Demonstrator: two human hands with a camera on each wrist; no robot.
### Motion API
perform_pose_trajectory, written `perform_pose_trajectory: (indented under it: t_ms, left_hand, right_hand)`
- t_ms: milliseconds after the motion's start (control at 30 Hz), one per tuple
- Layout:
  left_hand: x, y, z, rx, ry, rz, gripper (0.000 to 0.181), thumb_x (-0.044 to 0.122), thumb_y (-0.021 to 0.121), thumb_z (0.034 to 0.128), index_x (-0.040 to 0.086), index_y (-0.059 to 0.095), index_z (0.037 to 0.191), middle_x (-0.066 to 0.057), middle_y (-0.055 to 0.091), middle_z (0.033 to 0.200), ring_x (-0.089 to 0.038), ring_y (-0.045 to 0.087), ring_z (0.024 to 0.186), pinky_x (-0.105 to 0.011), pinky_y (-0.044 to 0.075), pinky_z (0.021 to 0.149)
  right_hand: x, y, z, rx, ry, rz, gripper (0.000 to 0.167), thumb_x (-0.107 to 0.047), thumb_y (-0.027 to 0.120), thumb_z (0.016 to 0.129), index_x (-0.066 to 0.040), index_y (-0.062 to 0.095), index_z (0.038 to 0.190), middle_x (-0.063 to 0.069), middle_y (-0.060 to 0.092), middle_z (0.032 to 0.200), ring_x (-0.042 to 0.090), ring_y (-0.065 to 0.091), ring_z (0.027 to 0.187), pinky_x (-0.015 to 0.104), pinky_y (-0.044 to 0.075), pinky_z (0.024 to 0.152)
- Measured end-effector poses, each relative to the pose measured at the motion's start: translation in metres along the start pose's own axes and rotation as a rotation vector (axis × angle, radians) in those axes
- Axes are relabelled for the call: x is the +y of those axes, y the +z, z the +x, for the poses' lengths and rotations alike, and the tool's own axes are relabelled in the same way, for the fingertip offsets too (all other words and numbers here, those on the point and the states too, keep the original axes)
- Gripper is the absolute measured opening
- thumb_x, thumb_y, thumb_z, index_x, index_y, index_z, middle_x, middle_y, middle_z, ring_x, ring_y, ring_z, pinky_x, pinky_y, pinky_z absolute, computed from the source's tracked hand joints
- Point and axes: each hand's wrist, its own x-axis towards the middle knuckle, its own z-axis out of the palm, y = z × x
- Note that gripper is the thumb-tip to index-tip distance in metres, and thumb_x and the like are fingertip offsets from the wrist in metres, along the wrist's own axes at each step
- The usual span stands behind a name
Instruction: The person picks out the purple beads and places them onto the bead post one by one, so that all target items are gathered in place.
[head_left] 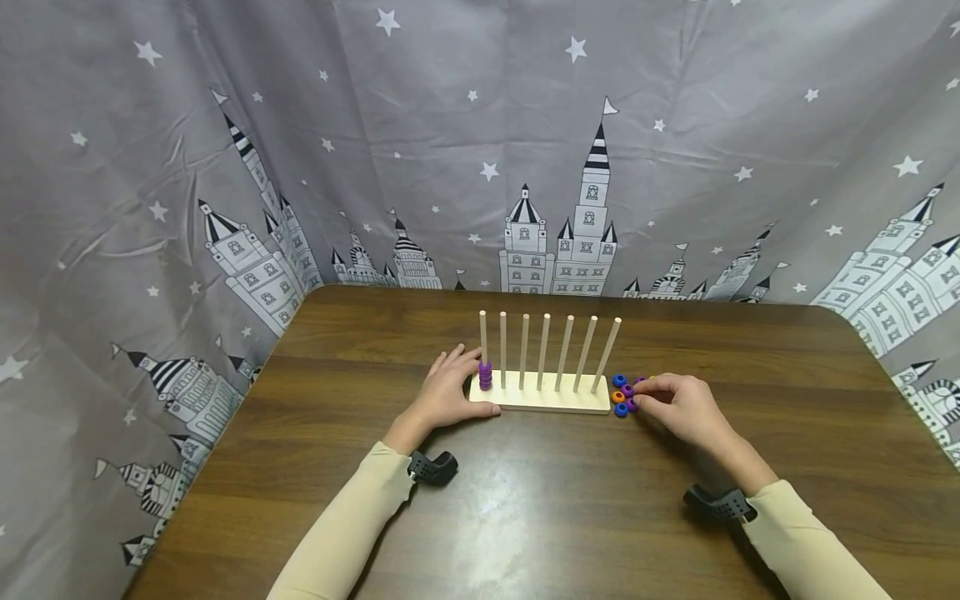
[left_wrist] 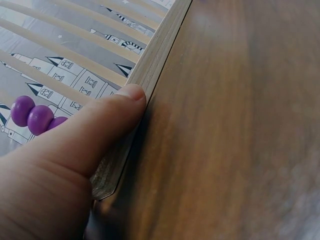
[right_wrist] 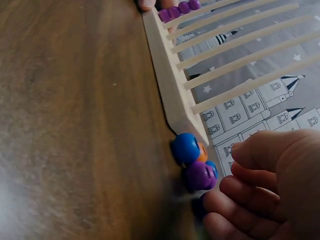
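A pale wooden peg rack (head_left: 555, 400) with a row of upright pegs stands on the table. Several purple beads (head_left: 485, 377) are stacked on its leftmost peg. My left hand (head_left: 446, 393) holds the rack's left end, the thumb (left_wrist: 112, 107) along the front edge and the fingers reaching behind. Beyond the rack's right end lies a small cluster of loose beads: blue (right_wrist: 185, 148), orange (head_left: 618, 397) and purple (right_wrist: 199, 176). Over that cluster my right hand (head_left: 686, 408) reaches with bent fingers and thumb apart; no bead shows between them. Its fingers partly hide the cluster.
The brown wooden table (head_left: 555, 508) spreads around the rack. A grey curtain (head_left: 450, 150) printed with castles and stars hangs behind the table and along its sides. Dark wrist-worn devices (head_left: 432, 468) sit at both sleeve cuffs.
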Motion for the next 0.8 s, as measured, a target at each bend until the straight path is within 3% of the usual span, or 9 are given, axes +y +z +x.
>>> perform_pose_trajectory:
  t_ms: [367,633,800]
  left_hand:
    - [0.0,0.002,0.001,0.011,0.006,0.002,0.078,0.052,0.083,0.0739,0.008,0.063,0.135,-0.011,0.042,0.162,-0.04,0.025,0.156,-0.059,0.011,0.129]
    - [-0.001,0.001,0.001,0.001,-0.004,-0.004,0.078,0.052,0.083,0.0741,0.008,0.063,0.136,-0.011,0.042,0.163,-0.038,0.023,0.157,-0.058,0.009,0.13]
    - [-0.001,0.001,0.0,-0.003,-0.001,0.003,0.078,0.052,0.083,0.0743,0.008,0.063,0.136,-0.011,0.042,0.162,-0.039,0.023,0.157,-0.059,0.01,0.13]
  right_hand:
    - [0.006,0.011,-0.005,0.063,0.011,-0.03,0.011,-0.014,0.079,0.084,-0.008,0.081,0.093,0.011,0.078,0.094,0.02,0.068,0.084,0.031,0.052,0.07]
    - [0.006,0.018,-0.008,0.099,0.037,-0.008,0.012,-0.01,0.082,0.081,-0.005,0.08,0.092,0.01,0.077,0.084,0.0,0.057,0.067,0.02,0.047,0.06]
    - [0.005,0.022,-0.011,0.109,0.01,-0.03,0.013,-0.007,0.083,0.079,-0.005,0.08,0.092,0.007,0.076,0.083,0.0,0.06,0.068,0.021,0.051,0.062]
